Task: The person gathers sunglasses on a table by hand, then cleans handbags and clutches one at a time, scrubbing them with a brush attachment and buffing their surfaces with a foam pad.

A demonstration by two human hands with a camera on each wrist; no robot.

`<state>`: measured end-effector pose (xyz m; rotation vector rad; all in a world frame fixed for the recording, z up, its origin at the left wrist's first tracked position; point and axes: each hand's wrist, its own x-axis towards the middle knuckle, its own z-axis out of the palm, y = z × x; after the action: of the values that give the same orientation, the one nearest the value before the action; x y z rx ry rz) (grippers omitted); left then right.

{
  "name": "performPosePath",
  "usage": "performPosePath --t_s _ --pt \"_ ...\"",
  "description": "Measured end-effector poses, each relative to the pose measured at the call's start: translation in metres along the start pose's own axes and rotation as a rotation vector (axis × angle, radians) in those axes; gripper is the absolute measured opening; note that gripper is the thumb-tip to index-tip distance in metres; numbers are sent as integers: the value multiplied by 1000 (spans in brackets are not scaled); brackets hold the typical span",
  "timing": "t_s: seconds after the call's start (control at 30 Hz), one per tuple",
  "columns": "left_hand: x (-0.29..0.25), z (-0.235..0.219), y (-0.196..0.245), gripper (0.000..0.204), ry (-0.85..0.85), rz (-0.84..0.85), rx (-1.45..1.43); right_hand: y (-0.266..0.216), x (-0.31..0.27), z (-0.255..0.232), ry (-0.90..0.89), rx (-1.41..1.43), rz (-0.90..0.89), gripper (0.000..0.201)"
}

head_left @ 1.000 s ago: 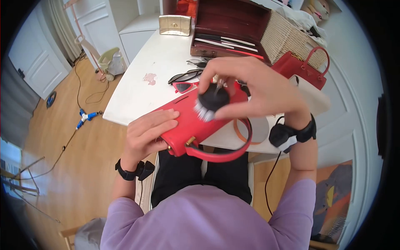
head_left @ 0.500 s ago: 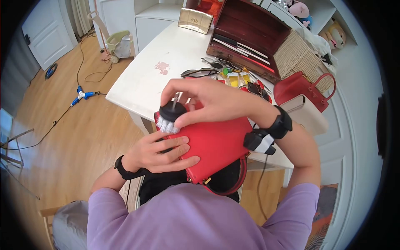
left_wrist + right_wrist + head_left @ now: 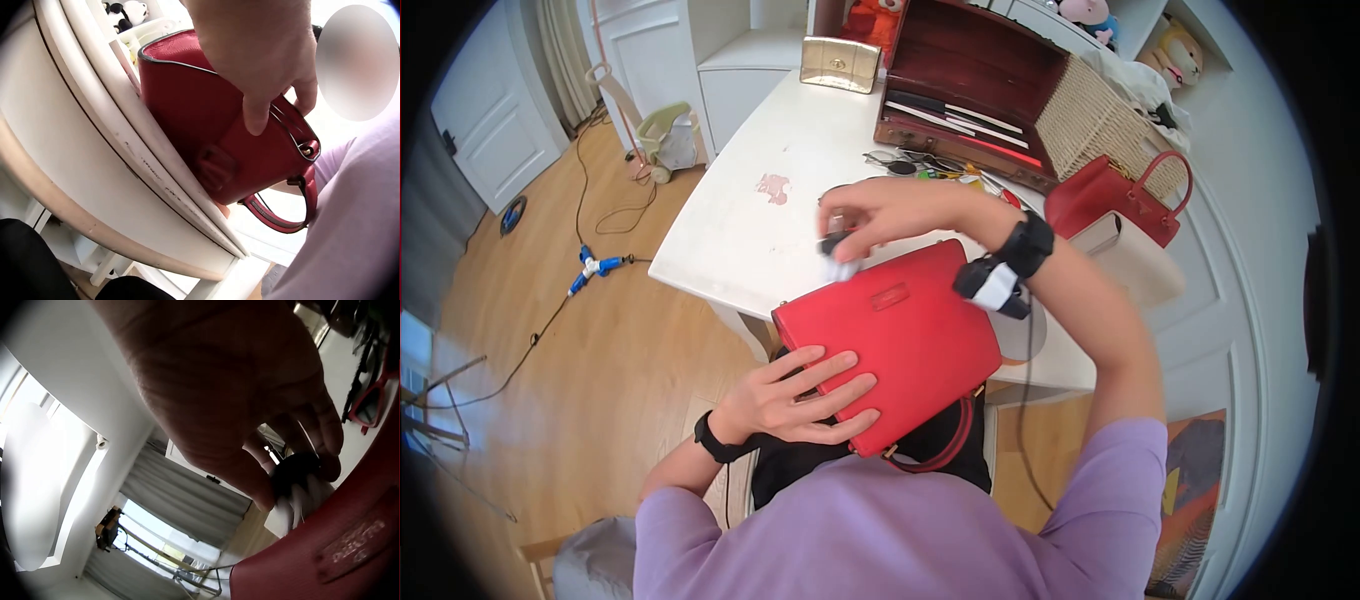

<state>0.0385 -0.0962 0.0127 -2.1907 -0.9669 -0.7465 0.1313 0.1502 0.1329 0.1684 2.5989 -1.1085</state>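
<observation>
My right hand point(image 3: 890, 217) holds a round brush point(image 3: 840, 264) with a black body, white bristles and a metal shank, blurred in the head view. The brush is at the far edge of a red handbag point(image 3: 940, 340), bristles downward close by that edge. The bag lies tilted across the lap and table edge, a small stamped patch point(image 3: 890, 297) on its upturned face and its handle point(image 3: 945, 445) toward the body. My left hand point(image 3: 805, 400) grips the near left end, fingers spread over the upper face. In the left wrist view its thumb point(image 3: 255, 115) lies against the bag's side.
On the white table point(image 3: 730, 225) stand a gold wallet point(image 3: 840, 66), an open dark red case point(image 3: 980, 60), a wicker basket point(image 3: 1090, 115), a second red handbag point(image 3: 1105, 205) and a cream bag point(image 3: 1135, 268). Several sunglasses point(image 3: 910, 162) lie before the case. A cable point(image 3: 1028, 400) hangs from the right wrist.
The handbag has turned from its narrow side to a broad face. My right hand has carried the brush left, then back to the bag's far edge. My left fingers have spread.
</observation>
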Motion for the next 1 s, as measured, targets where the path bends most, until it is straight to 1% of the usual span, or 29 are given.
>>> performPosePath --t_s 0.03,0.07,0.13,0.17,0.2,0.23,0.27,0.3,0.33,0.37,0.4,0.47,0.5,0.53,0.6,0.63,0.67,0.73,0.77,0.8,0.87,0.9,0.93,0.97,1.0 --pt "-3 0 -1 26 2 -29 -4 16 -12 -8 30 37 71 36" --pt "-5 0 -2 26 6 -17 -10 32 -25 -15 58 75 143 36" --pt "-10 0 -5 27 -29 -93 -16 63 -56 -28 189 12 213 36" --pt "-14 4 -5 26 -30 -107 -32 66 -72 -29 201 15 221 36" --pt "-14 6 -5 26 -25 -95 -40 67 -86 -29 274 128 325 36" --pt "-12 8 -5 25 16 -135 -49 67 -96 -28 347 244 426 37" --pt "-11 9 -5 25 55 -174 -59 68 -103 -22 360 251 431 37" --pt "-11 11 -6 25 53 -160 -67 70 -108 -14 406 347 396 38" --pt "-12 12 -7 25 74 -199 -107 74 -113 -8 453 444 357 39" --pt "-12 12 -9 25 93 -239 -145 83 -116 -2 499 527 335 47" --pt "-13 14 -11 25 87 -226 -150 87 -117 4 512 536 332 47" --pt "-11 17 -17 26 170 -393 -266 81 -114 18 639 641 232 45" --pt "-8 16 -20 26 207 -411 -286 75 -114 25 686 468 170 42" --pt "-7 18 -22 26 199 -398 -285 72 -114 25 697 475 162 42" --pt "-6 22 -25 26 323 -506 -368 68 -115 27 721 256 -63 42" --pt "-3 21 -26 27 354 -516 -407 62 -118 27 710 365 -44 37" --pt "-1 20 -28 27 343 -504 -402 65 -119 27 721 371 -57 37" --pt "1 18 -31 31 431 -745 -550 76 -120 31 651 671 122 38" --pt "2 21 -32 30 498 -812 -600 79 -120 34 648 740 157 35" --pt "-2 24 -33 30 484 -800 -600 80 -121 38 660 749 146 35" --pt "-15 32 -36 32 613 -1161 -812 77 -124 45 699 919 144 34" --pt "-19 37 -41 33 639 -1111 -862 73 -125 47 708 926 134 34" --pt "-14 35 -43 33 628 -1104 -860 67 -128 50 773 908 116 34" --pt "-4 35 -43 35 703 -1149 -948 62 -130 51 836 888 101 34" --pt "3 35 -44 37 779 -1195 -1036 60 -132 53 839 896 93 34"
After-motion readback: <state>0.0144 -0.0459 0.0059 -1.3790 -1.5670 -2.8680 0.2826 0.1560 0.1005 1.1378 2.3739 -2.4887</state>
